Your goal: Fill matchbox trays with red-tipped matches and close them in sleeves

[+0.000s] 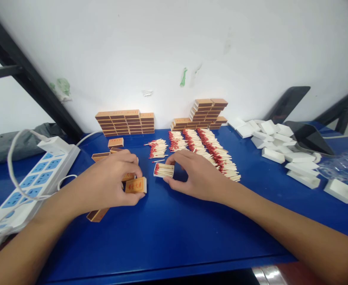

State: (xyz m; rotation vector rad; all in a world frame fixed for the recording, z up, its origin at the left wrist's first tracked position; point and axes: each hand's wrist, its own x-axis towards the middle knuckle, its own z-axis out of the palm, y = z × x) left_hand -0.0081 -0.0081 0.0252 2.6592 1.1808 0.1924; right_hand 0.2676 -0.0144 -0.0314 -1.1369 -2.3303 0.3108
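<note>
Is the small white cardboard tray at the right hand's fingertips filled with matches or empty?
Filled: the small white cardboard tray holds red-tipped wooden matches lying side by side; the right hand grips it.

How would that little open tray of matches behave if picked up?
The tray looks like thin card: probably light, easily crushed. Open on top, it would likely spill matches if tilted. Flat-bottomed on the table, it should slide, not roll.

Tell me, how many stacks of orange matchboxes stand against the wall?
2. One low stack lies behind the left hand, which holds an orange sleeve; one taller, stepped stack stands behind the rows of loose matches. Boxes behind them may be hidden.
</note>
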